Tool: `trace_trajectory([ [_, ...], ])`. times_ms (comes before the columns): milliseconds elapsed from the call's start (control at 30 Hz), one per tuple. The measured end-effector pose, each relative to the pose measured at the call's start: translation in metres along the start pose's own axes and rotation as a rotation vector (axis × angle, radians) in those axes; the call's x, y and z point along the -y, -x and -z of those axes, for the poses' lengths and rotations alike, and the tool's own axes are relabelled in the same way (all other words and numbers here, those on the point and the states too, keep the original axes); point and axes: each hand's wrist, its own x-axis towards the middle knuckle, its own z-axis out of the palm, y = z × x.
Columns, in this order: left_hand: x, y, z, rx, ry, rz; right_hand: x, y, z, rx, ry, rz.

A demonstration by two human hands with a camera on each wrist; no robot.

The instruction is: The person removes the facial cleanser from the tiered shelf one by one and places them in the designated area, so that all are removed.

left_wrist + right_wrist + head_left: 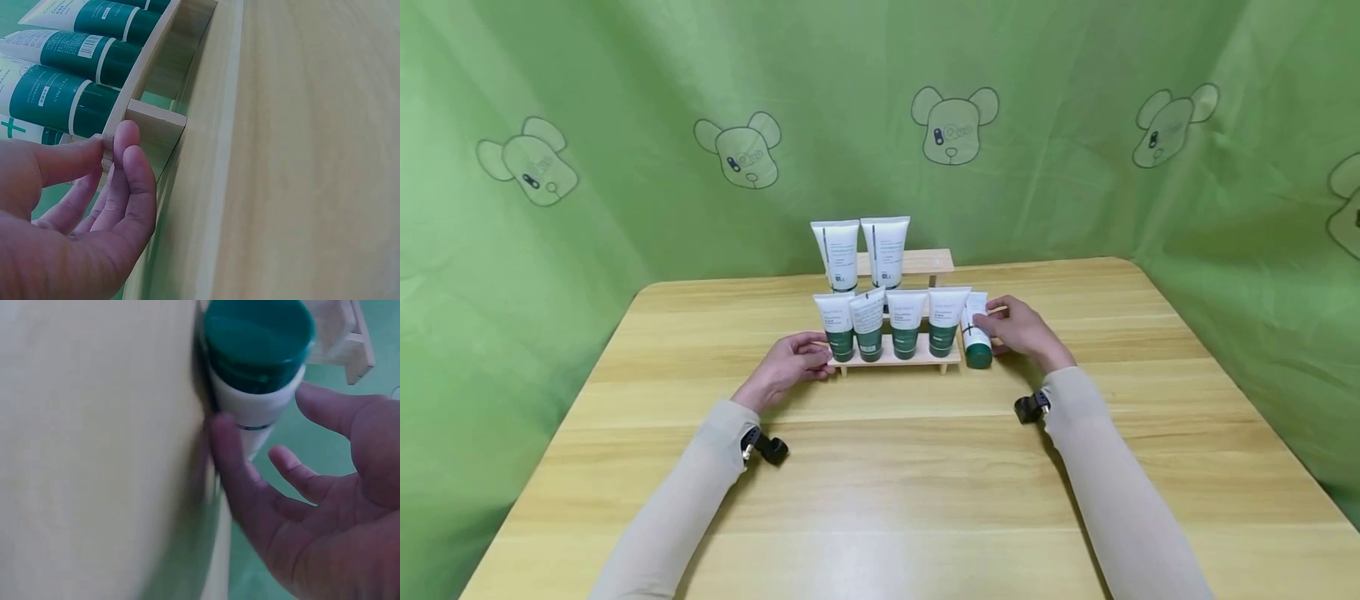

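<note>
A stepped wooden rack (928, 262) stands toward the back of the table. My left hand (792, 363) pinches the left end of its lower shelf (159, 40) between thumb and fingers. Four smaller white-and-green tubes, among them the leftmost tube (839, 335), stand caps down along that shelf. Just right of the rack, a white tube with a green cap (978, 353) leans back, its cap toward me. My right hand (1028, 335) holds this tube from the right, thumb on one side and fingers on the other, as the right wrist view (253, 406) also shows.
Two larger white tubes, a left one (841, 254) and a right one (886, 250), stand on the rack behind the smaller ones. A green curtain (850, 75) printed with bear heads hangs behind the wooden table (880, 475). Both wrists carry small black cameras.
</note>
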Motion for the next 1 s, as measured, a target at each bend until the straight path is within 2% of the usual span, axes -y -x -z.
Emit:
trace_trajectory([
  [167,-0.001,0.001,0.001,0.003,0.001,0.002,0.014,0.012,0.008,-0.075,0.089,0.070],
  [300,-0.001,0.001,0.002,0.008,0.001,-0.008,0.030,0.023,0.014,-0.158,0.119,0.129],
  [400,0.000,0.001,0.001,0.014,0.006,-0.009,0.041,0.029,0.018,-0.196,0.099,0.165],
  [800,0.003,0.002,0.000,0.011,0.031,0.002,0.084,0.048,0.013,-0.267,0.059,0.329],
  [1000,0.003,0.000,0.001,0.009,0.028,-0.004,0.104,0.050,0.005,-0.266,0.055,0.380],
])
